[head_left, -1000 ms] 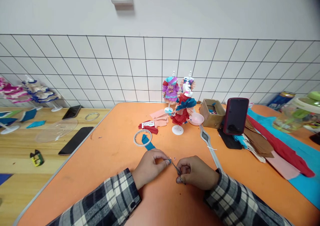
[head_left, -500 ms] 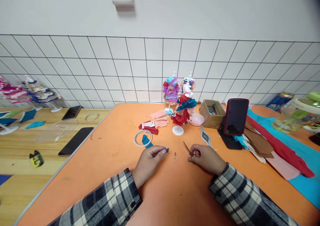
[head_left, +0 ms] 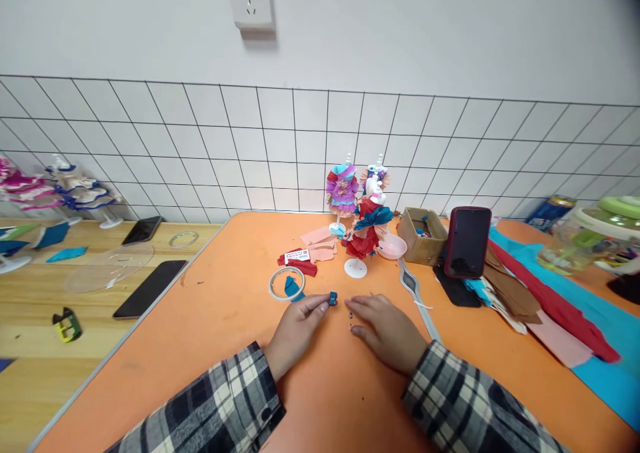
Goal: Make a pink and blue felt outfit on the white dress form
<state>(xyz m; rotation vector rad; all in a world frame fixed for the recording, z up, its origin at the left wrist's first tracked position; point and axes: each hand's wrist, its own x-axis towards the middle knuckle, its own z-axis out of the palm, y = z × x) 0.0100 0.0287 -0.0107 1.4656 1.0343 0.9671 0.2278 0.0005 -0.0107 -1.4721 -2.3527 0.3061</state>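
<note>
Blue scrap pinched, left hand; right hand grip unclear: sweep could scatter bits toward tabletop left edge.

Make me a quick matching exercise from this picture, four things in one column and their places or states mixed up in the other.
Things
1. Small blue piece
2. Tape roll
3. Cardboard box
4. Red-cased phone

Places or states
A. Open-topped, beside the pink bowl
B. Upright, with a dark screen
C. Pinched by the left hand
D. Lying flat, partly over a blue strip

Right pairs: 1-C, 2-D, 3-A, 4-B
</note>
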